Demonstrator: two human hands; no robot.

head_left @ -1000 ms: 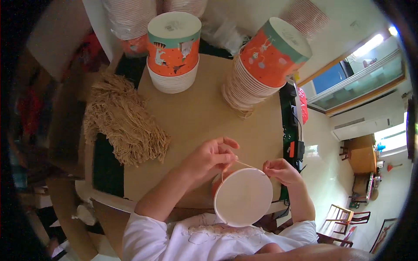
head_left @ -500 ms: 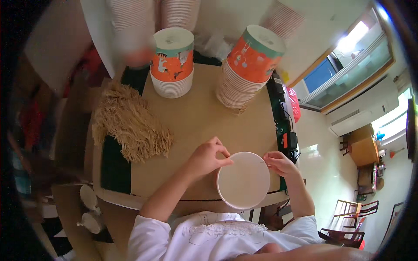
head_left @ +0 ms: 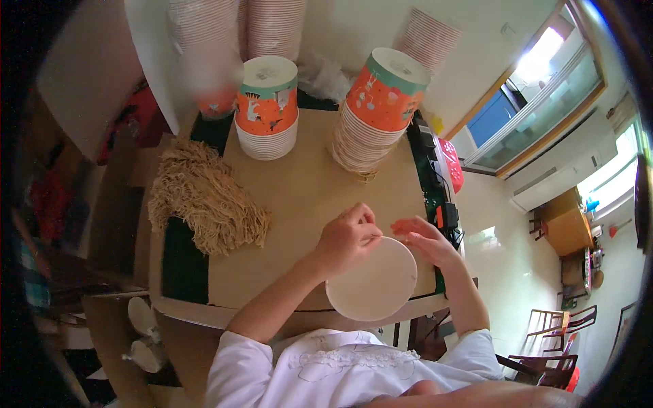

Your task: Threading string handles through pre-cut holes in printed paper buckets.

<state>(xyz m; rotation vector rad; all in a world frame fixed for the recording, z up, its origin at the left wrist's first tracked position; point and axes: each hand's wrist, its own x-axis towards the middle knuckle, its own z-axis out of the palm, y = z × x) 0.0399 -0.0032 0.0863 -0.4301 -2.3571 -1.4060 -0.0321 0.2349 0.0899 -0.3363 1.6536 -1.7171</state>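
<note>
A round white paper tub [head_left: 373,285] is held in front of me at the table's near edge, its pale round face turned up toward me. My left hand [head_left: 349,241] is closed in a pinch at the tub's upper rim, and whether a thin string is also in it I cannot make out. Just past the rim on the other side, my right hand [head_left: 428,239] has its fingers stretched out toward the left hand, with nothing visible in them. Left of my hands lies a heap of tan strings [head_left: 207,197].
Two stacks of upturned orange-and-green printed paper tubs, a left stack [head_left: 267,112] and a right stack [head_left: 381,102] with tan strings hanging at it, stand on the brown board [head_left: 292,197]. Wrapped tub stacks [head_left: 275,27] rise behind. A power strip with plugs [head_left: 447,216] lines the right edge.
My right hand has left the tub's right rim and moved up and left toward my left hand. The left hand has shifted slightly right along the rim.
</note>
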